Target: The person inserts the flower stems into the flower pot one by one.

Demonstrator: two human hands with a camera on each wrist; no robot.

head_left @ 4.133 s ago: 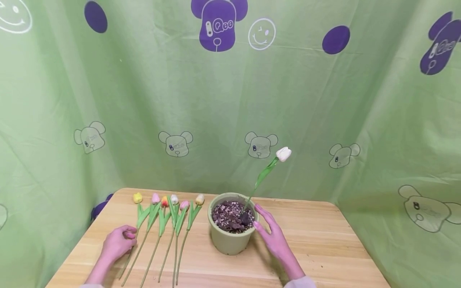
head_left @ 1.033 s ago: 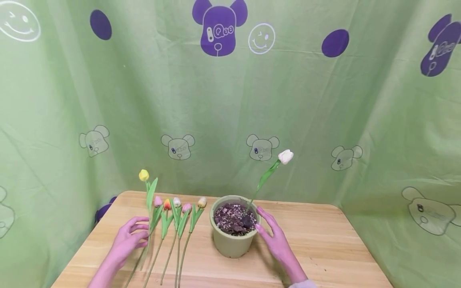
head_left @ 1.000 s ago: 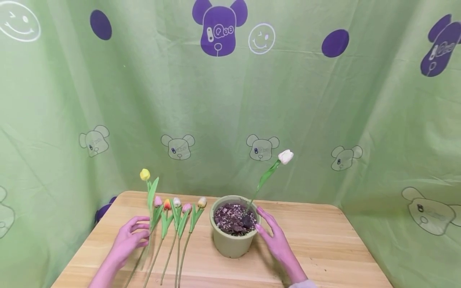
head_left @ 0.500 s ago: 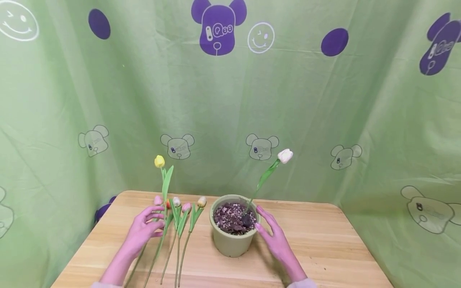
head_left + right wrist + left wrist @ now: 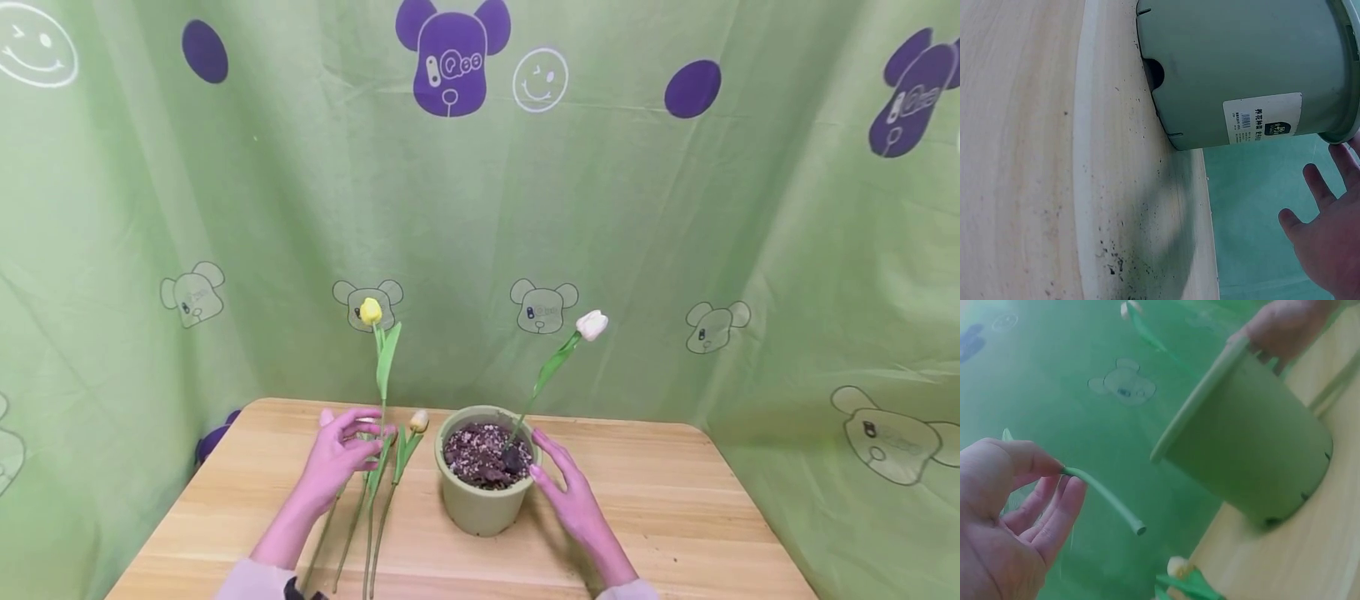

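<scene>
My left hand [image 5: 336, 457] pinches the stem of a yellow tulip [image 5: 371, 312] between thumb and fingers, above the tulips on the table. The bloom points up, and in the left wrist view the curved lower end of the stem [image 5: 1110, 501] sticks out past the fingertips. A green flowerpot [image 5: 482, 510] holds dark soil [image 5: 480, 463] and one white tulip [image 5: 592, 325] that leans to the right. My right hand [image 5: 576, 502] rests its outstretched fingers at the pot's right rim; the right wrist view shows its fingertips [image 5: 1338, 150] there.
Several more tulips lie left of the pot, among them a cream tulip [image 5: 419, 421]; my left hand partly hides the others. Soil crumbs [image 5: 1113, 259] dot the wooden table [image 5: 675, 500]. A green patterned curtain [image 5: 630, 208] surrounds the table.
The left hand has picked up the yellow tulip from the far left of the row, raised it upright and carried it right towards the pot. The right hand stays at the rim.
</scene>
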